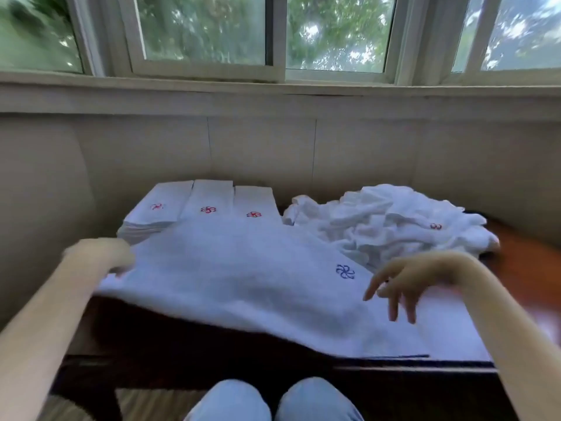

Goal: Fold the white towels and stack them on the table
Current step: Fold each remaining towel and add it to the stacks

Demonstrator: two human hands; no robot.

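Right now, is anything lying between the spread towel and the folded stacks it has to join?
Nothing visible does. The spread towel reaches right up to the folded stacks at back left, its far edge hiding their front edges. The crumpled pile lies to the right, off that path.

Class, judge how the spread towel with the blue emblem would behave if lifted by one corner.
Probably floppy: the towel lies in soft waves on the table. Likely light for its size, as it looks thin. Pushed, it would probably bunch, like the crumpled pile behind it.
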